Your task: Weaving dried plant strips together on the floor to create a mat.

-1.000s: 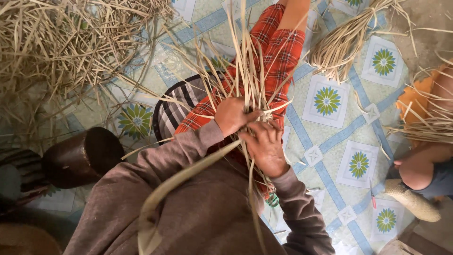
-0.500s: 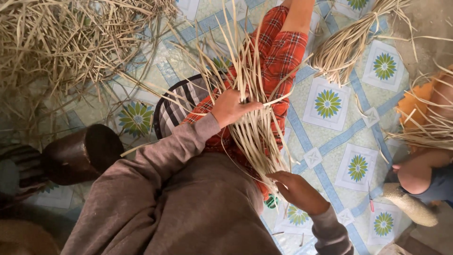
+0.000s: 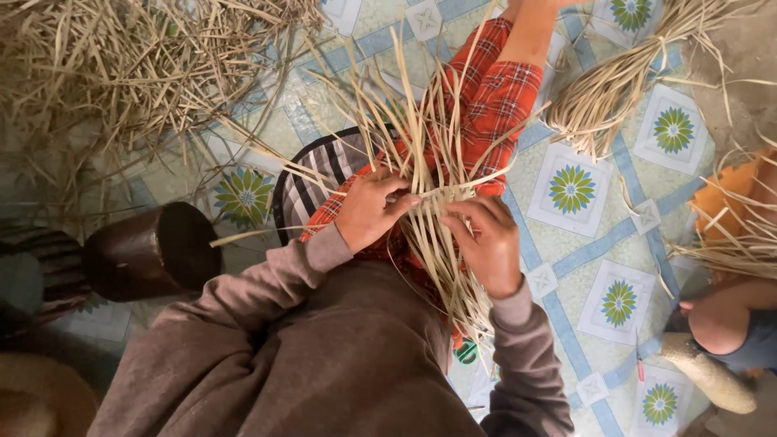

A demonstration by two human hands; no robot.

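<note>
Back from beside the knee, the right hand (image 3: 488, 247) is rejoining the left hand (image 3: 368, 209), fingers of both pinching the dried reed strips (image 3: 433, 162) above the red plaid lap (image 3: 494, 97).

Dry straw pile (image 3: 121, 73) fills the floor on the left. A dark round log (image 3: 150, 252) sits close by. Bare tiled floor (image 3: 583, 243) lies open on the right, before another person's knee (image 3: 716, 320).
</note>
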